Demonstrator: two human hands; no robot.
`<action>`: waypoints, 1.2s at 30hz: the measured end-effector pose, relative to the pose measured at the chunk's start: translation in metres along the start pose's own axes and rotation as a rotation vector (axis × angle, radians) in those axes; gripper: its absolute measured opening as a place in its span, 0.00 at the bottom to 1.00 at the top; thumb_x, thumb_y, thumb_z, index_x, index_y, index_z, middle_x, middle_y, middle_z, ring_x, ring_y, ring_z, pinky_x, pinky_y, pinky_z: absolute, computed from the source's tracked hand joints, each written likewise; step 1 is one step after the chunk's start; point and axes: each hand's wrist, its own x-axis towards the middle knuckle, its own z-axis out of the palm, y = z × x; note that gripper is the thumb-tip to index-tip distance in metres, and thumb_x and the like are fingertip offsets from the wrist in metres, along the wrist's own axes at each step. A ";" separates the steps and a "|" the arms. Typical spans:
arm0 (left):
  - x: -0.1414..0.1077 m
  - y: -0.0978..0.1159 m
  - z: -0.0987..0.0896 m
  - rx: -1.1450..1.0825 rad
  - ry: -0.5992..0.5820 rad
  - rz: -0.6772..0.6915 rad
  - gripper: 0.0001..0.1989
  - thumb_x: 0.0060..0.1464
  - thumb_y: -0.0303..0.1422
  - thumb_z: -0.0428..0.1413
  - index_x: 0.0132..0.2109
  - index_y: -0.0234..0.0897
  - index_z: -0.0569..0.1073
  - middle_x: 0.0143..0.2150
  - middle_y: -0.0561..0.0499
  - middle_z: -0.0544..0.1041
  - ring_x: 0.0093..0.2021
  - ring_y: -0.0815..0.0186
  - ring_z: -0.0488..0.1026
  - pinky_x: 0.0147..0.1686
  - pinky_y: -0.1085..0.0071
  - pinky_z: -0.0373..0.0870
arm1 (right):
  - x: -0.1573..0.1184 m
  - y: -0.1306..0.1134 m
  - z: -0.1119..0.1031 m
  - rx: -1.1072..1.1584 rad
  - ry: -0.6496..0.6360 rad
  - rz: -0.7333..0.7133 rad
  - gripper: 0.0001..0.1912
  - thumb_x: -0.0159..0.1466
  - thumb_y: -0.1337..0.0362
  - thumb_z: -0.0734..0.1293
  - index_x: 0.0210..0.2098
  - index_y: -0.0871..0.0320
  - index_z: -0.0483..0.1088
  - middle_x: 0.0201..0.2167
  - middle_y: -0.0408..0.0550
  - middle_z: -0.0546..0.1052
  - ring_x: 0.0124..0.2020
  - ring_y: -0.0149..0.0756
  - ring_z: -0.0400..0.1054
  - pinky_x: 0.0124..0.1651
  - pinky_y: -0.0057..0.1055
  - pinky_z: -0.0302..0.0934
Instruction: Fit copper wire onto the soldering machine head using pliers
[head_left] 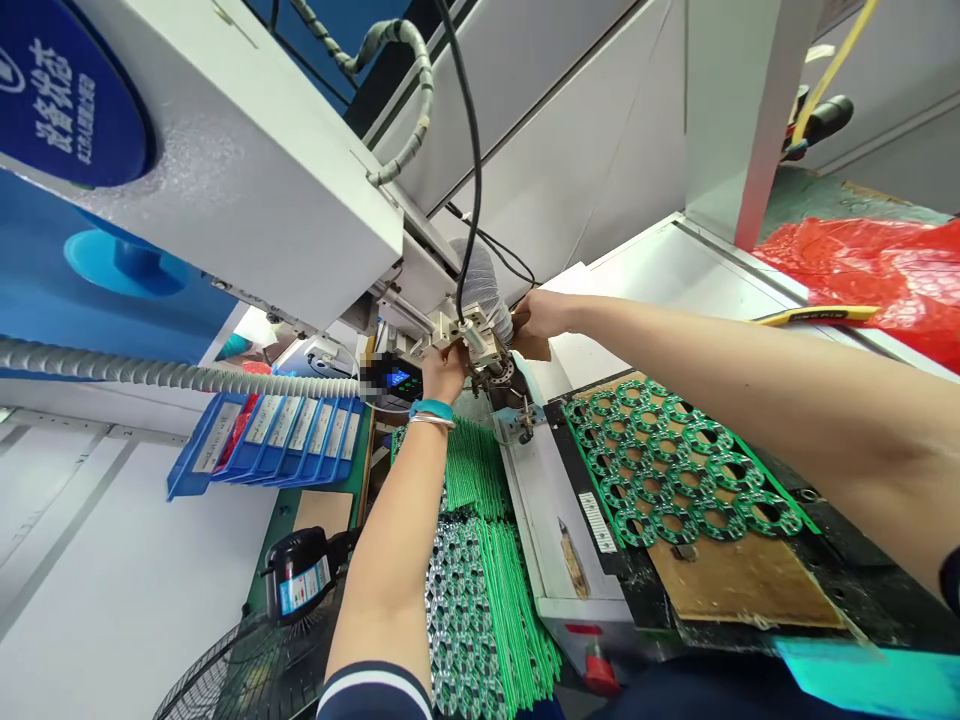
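My left hand (444, 375), with a teal band at the wrist, reaches in against the metal head (480, 345) of a bench machine. Its fingers are curled and partly hidden by the metal blocks, so what they grip cannot be made out. Across from it, on the far side of the head, my right hand (546, 312) is closed on a flat brown piece (534, 348) that looks like cardboard. Beside my right forearm, a panel of ring-shaped green circuit boards (664, 460) lies on a black and brown fixture (750, 580).
Stacked green circuit board panels (480, 470) stand below my left forearm. Blue bins (270, 440), a small controller (401, 378) and a black fan (300, 575) are on the left. A yellow cutter (817, 315) and red plastic bags (885, 265) lie to the right. Hanging cables cross above.
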 end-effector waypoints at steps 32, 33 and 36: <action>-0.037 0.024 0.001 -0.278 -0.270 0.212 0.14 0.41 0.22 0.56 0.39 0.35 0.68 0.39 0.51 0.75 0.43 0.64 0.72 0.45 0.70 0.66 | -0.043 -0.031 0.024 0.317 0.186 0.187 0.01 0.52 0.70 0.65 0.25 0.62 0.69 0.26 0.50 0.72 0.29 0.33 0.65 0.28 0.26 0.62; -0.039 0.023 0.002 -0.241 -0.257 0.229 0.18 0.39 0.24 0.60 0.41 0.35 0.68 0.40 0.50 0.75 0.44 0.62 0.72 0.46 0.69 0.66 | -0.043 -0.031 0.024 0.338 0.181 0.187 0.01 0.52 0.70 0.65 0.25 0.62 0.69 0.27 0.50 0.72 0.30 0.33 0.65 0.29 0.26 0.63; -0.043 0.023 0.013 -0.143 -0.139 0.201 0.30 0.31 0.33 0.68 0.45 0.35 0.67 0.44 0.45 0.75 0.46 0.58 0.72 0.47 0.66 0.65 | -0.044 -0.032 0.023 0.383 0.187 0.200 0.02 0.52 0.71 0.65 0.27 0.63 0.69 0.29 0.51 0.72 0.30 0.33 0.65 0.30 0.27 0.63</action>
